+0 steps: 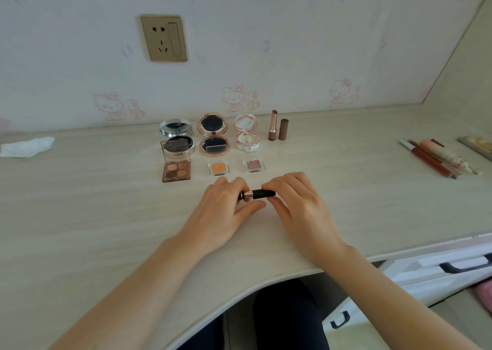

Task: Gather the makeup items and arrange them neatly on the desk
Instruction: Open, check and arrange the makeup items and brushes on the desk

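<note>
- Black, with a rose-gold band, the lipstick tube (259, 194) is lying crosswise just above the desk (80, 216), near the orange eyeshadow pan (218, 168), on the person's side.
- Both hands are pinching that tube: left hand (226, 211) gripping the banded end, right hand (298, 206) gripping the black end.
- Behind the pan, three open compacts (213, 136) are sitting in a row.
- Right of it, an uncapped lipstick (273, 126) is standing upright.

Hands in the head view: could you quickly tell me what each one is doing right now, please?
Left hand: grips the base end of the black lipstick tube.
Right hand: grips the tube's other end.
</note>
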Demonstrator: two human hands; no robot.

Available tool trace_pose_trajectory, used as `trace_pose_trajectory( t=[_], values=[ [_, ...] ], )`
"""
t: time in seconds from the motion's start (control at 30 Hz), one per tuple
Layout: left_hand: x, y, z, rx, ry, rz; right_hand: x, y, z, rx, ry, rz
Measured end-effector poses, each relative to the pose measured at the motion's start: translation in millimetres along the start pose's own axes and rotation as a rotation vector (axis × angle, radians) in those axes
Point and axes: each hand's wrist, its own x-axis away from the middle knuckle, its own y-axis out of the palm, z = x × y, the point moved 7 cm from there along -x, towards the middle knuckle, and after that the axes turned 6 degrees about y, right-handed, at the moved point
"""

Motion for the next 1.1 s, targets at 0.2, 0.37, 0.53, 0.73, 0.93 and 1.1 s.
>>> trace_pose_trajectory(
  t=[0.2, 0.37, 0.53, 0.73, 0.93, 1.1],
  values=[
    [2.2, -3.1, -4.4, 0.021, -0.026, 0.023, 0.5, -7.2, 10.1, -0.076, 0.156, 0.031],
    [3.9, -5.8, -0.2, 0.123, -0.025, 0.078, 1.5, -9.2, 14.4, -0.119, 0.247, 0.031],
    [3.9, -9.6, 6.6, 0.3, -0.062, 0.152, 1.7, -9.0, 13.9, -0.161, 0.282, 0.006],
    [-4.4, -16.9, 12.2, 0.358, -0.106, 0.257, 0.2, -13.2, 31.9, -0.381, 0.486, -0.008],
    [-33.2, -8.7, 23.4, 0.43, -0.131, 0.181, -0.2, -15.6, 71.4, -0.623, 0.793, -0.063],
    [-74.6, -0.6, 35.5, 0.35, -0.147, 0.172, -18.2, -20.2, 103.0, -0.57, 0.808, -0.036]
  ],
)
